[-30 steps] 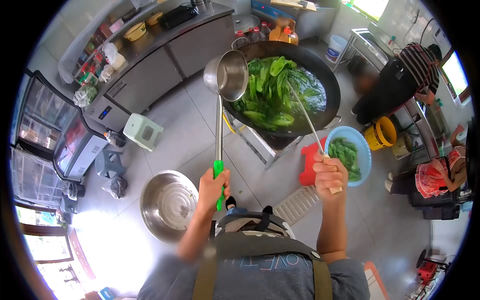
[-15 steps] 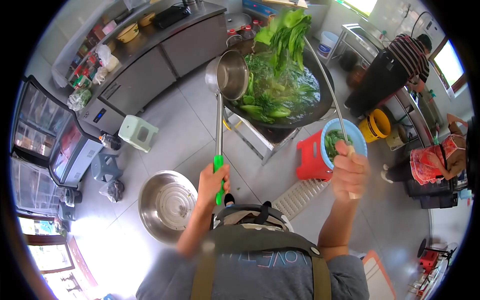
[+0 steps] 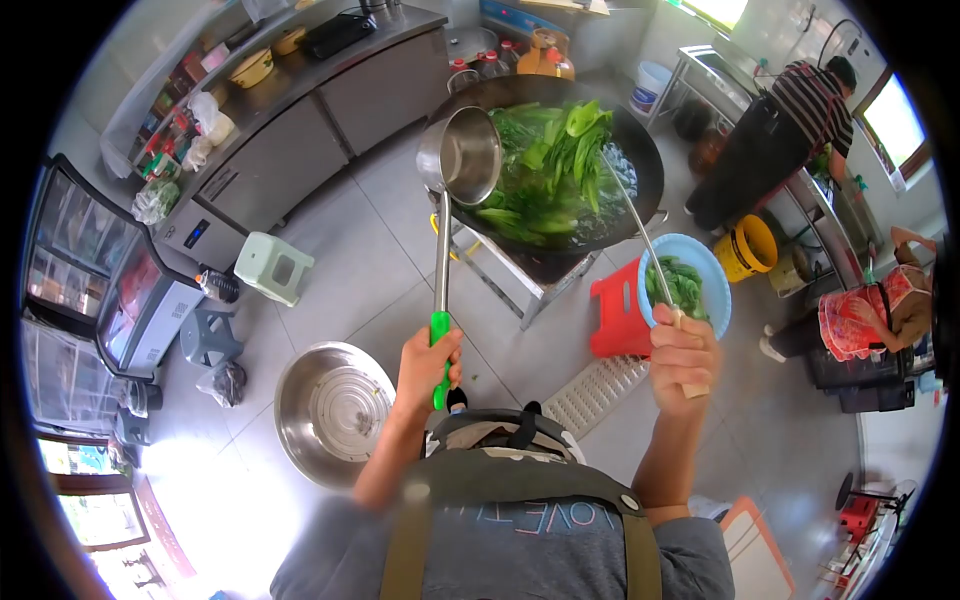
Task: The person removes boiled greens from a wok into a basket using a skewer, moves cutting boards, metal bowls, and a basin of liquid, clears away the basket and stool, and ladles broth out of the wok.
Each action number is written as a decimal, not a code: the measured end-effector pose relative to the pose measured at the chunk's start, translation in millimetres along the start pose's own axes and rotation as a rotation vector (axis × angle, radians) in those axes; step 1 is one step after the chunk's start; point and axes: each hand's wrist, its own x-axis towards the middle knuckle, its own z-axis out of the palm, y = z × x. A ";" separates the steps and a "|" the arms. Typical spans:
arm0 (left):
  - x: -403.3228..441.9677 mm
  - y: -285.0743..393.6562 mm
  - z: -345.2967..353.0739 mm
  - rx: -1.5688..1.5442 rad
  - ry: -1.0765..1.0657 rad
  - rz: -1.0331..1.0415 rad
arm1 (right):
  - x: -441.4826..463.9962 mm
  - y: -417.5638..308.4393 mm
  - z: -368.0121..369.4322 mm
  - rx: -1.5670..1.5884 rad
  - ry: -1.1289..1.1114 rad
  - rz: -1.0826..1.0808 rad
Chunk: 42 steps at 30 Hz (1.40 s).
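Looks partway: leafy greens (image 3: pixel 572 150) sit in the wok (image 3: pixel 648 160), partly heaped above the liquid; more leaves remain in the blue basin (image 3: pixel 722 290). Your left hand (image 3: pixel 430 365) grips the ladle (image 3: pixel 470 155), long axis running forward, cup over the wok's near-left rim. Your right hand (image 3: pixel 686 360) wraps the thin rod (image 3: pixel 648 243), slanting forward-left into the greens; tip hidden.
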 end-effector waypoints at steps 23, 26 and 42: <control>28.2 -19.9 33.9 0.018 -0.066 -0.008 | -127.1 -18.9 51.5 -0.256 -0.266 -0.280; 28.0 -20.7 40.4 -0.004 -0.025 0.010 | -146.0 -38.4 35.0 -0.299 -0.045 -0.414; 26.7 -22.8 42.2 -0.005 -0.047 0.047 | -186.5 -140.9 -221.8 -2.351 1.790 -0.527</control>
